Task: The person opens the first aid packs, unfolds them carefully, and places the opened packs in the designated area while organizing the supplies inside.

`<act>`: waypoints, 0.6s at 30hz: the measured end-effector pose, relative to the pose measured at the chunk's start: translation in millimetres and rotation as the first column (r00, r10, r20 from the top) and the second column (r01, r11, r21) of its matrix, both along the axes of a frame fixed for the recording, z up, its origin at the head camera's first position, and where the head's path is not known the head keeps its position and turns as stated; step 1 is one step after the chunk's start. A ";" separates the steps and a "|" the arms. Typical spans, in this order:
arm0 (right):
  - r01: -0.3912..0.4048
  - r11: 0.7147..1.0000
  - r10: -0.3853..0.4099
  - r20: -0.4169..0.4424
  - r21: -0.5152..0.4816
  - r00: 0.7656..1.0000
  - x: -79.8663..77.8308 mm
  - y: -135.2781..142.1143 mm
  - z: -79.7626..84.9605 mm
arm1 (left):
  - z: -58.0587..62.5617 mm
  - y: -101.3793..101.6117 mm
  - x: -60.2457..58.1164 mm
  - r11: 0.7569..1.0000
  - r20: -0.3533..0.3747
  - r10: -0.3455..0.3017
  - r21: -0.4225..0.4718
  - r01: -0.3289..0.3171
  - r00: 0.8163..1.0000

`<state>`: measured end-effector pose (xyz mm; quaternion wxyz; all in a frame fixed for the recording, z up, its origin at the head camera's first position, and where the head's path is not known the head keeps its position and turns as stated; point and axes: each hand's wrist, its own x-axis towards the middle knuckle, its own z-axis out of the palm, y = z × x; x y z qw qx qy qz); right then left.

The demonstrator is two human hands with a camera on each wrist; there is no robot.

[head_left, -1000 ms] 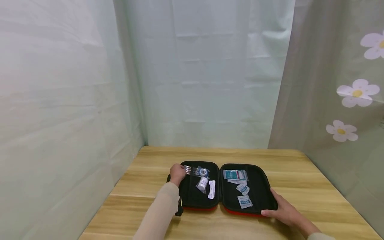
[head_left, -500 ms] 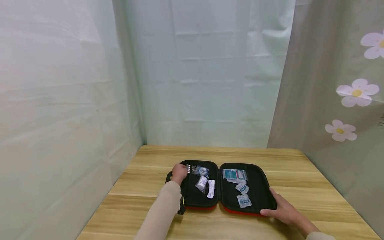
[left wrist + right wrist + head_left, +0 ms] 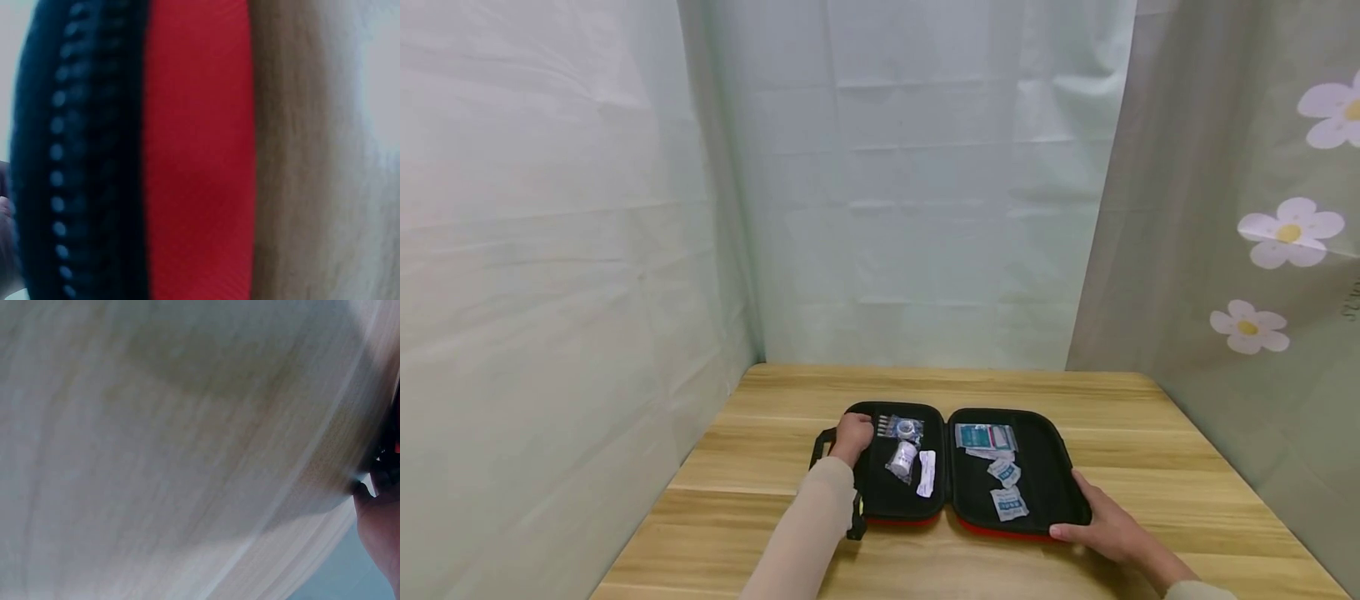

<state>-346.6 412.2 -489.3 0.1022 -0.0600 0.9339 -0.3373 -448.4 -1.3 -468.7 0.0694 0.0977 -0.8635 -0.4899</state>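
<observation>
An unzipped first aid case [image 3: 1051,467], black inside with a red shell, lies spread flat on the table. My left hand [image 3: 853,435] reaches into its left half, fingers beside a small clear packet with pale stripes [image 3: 883,427]; nothing shows in its grasp. Right of that packet are a wrapped roll [image 3: 907,429], a bagged white bottle [image 3: 902,458] and a slim white sachet [image 3: 927,473]. At the near right corner my right hand [image 3: 1108,527] grips the case, thumb on the rim and fingers along the outer side. In the left wrist view, the case's red side [image 3: 200,150] fills the middle.
The right half holds teal-and-white packets [image 3: 987,437] and two small sachets [image 3: 1009,504]. A black carry handle [image 3: 822,446] sticks out on the left. Curtains [image 3: 925,208] hang around the wooden table [image 3: 1075,575].
My left hand pinched the striped packet and slid it right; now the fingers sit clear of its striped end. The right hand stays on the corner.
</observation>
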 end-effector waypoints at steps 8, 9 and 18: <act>0.005 1.000 -0.005 0.012 -0.007 1.000 -0.9 -0.1 -0.5 | -0.9 -2.0 2.2 0.993 0.036 -0.076 0.091 0.072 0.996; 0.007 1.000 -0.007 0.014 -0.009 1.000 -0.9 -0.2 -0.7 | -1.6 -2.4 2.0 0.993 0.035 -0.081 0.083 0.078 0.996; -0.004 1.000 0.004 -0.011 0.001 1.000 0.1 -0.2 -0.8 | 3.6 -3.2 2.9 0.997 -0.023 -0.082 -0.011 0.082 0.996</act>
